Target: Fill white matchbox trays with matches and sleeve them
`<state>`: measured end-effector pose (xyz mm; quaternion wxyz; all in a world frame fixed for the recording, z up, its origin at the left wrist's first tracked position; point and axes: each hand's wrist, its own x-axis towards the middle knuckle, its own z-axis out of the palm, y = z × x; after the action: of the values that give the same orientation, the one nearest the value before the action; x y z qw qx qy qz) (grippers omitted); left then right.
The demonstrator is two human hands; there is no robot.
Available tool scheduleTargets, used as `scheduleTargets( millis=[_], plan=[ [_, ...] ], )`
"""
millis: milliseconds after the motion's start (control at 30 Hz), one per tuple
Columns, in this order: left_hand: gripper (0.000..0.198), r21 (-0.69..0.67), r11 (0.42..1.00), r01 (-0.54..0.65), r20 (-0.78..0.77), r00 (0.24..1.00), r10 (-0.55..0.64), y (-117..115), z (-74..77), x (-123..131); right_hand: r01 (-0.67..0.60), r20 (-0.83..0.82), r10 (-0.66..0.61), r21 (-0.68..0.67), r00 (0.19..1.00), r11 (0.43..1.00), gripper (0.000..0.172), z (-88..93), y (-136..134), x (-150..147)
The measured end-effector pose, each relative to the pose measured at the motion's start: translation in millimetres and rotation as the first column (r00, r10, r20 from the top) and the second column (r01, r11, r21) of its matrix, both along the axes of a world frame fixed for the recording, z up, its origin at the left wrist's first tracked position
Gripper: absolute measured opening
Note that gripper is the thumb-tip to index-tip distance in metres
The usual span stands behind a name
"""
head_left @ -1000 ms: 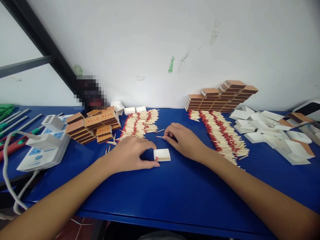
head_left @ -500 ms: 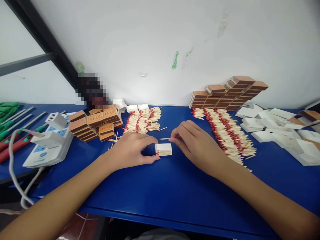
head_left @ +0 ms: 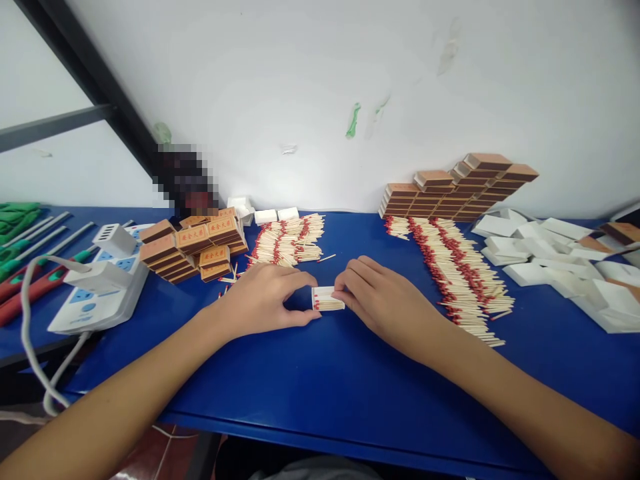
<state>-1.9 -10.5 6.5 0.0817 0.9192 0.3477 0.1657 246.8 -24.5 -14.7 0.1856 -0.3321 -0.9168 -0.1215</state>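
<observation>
Fingers (head_left: 345, 294) of the right hand (head_left: 387, 301) now bunched tight against the 3 o'clock rim of the tray (head_left: 326, 301). Half a second ago they pinched a single match just off the tray's 12 o'clock side. That match is no longer visible, so can't tell if it is still held. Left hand (head_left: 260, 301) unchanged: thumb and forefinger half-curled, bracketing the tray's 9 o'clock end and touching it. Tray is a small, shallow white card rectangle, with thin pale red-headed sticks lying flat inside. It sits mid worktop (head_left: 320, 393), glossy blue. Loose match pile (head_left: 287, 241) at 12 o'clock, long match row (head_left: 460, 273) at 2 o'clock, stacked brown boxes (head_left: 450, 193) behind it, printed boxes (head_left: 195, 247) at 10 o'clock.
</observation>
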Motion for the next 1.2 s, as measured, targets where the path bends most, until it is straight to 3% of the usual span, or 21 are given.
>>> scheduleTargets(
  millis=[400,1200],
  plan=[
    [0.029,-0.012,1.000,0.013,0.005,1.000,-0.013,-0.7,1.2,0.5,0.039,-0.014,-0.041,-0.131,0.999,0.991,0.016,2.4,-2.9,3.4],
    [0.028,0.005,1.000,-0.023,-0.007,1.000,0.023,0.1,0.9,-2.2,0.074,-0.092,-0.094,-0.197,0.991,0.978,0.017,3.9,-4.7,3.4]
  ],
)
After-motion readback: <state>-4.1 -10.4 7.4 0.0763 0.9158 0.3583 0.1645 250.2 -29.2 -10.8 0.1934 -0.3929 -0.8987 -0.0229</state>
